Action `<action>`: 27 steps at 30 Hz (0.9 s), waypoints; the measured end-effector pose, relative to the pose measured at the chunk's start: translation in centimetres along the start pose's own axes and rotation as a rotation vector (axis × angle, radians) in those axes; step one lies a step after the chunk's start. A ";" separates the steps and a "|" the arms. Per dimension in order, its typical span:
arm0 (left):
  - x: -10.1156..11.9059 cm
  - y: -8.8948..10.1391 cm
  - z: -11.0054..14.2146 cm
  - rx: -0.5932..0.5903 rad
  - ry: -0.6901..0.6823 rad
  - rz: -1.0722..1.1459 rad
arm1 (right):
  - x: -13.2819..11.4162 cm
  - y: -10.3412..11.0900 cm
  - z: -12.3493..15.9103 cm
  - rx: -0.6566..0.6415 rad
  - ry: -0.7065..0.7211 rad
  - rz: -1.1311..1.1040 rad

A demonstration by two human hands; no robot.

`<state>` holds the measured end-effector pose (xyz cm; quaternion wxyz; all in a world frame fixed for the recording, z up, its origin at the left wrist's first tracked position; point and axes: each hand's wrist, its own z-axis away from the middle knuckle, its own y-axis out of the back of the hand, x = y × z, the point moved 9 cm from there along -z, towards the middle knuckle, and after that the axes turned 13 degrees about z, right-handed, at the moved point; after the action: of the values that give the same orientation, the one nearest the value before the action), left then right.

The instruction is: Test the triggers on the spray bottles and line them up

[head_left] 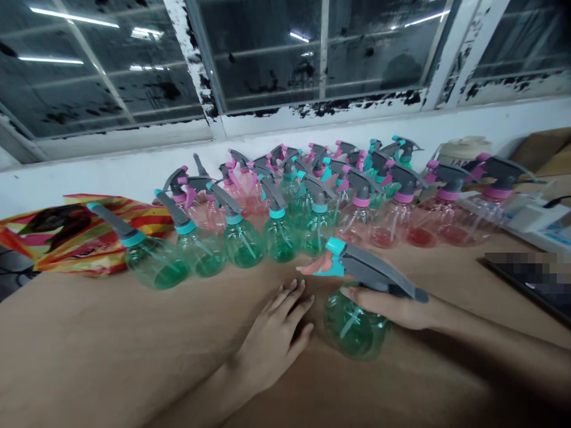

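A clear green spray bottle (357, 327) with a grey and turquoise trigger head stands on the brown table (178, 351) in front of me. My right hand (392, 306) is closed around its neck, the thumb on the near side and fingertips showing by the turquoise trigger. To the left of this bottle, my left hand (281, 333) rests palm down on the tabletop, fingers spread, holding nothing. Beyond both hands runs a front row of similar bottles, among them a green spray bottle (243, 244) and a pink spray bottle (392, 223).
Several more spray bottles crowd behind the front row, against the white wall (134, 172). A red and yellow plastic bag (102, 238) lies at the left. On the right are a black flat device (526, 285), a white power strip (530, 214) and a pale lidded container (466, 148).
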<state>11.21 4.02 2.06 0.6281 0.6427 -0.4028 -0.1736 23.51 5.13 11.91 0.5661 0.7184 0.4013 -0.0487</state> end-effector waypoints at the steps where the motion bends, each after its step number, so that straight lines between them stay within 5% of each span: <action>1: 0.0 0.1 0.0 -0.005 0.000 0.000 | -0.3 -0.2 -0.1 -0.018 0.015 -0.090; 8: 0.3 0.6 0.1 0.012 -0.013 0.009 | 0.1 -0.7 0.1 0.055 0.057 -0.427; 27: 0.0 0.1 0.2 0.013 -0.033 -0.009 | 1.1 -1.3 0.5 0.034 -0.017 -0.437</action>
<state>11.03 3.85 2.15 0.6164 0.6457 -0.4113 -0.1845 23.63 5.32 10.11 0.5332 0.6232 0.5420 -0.1829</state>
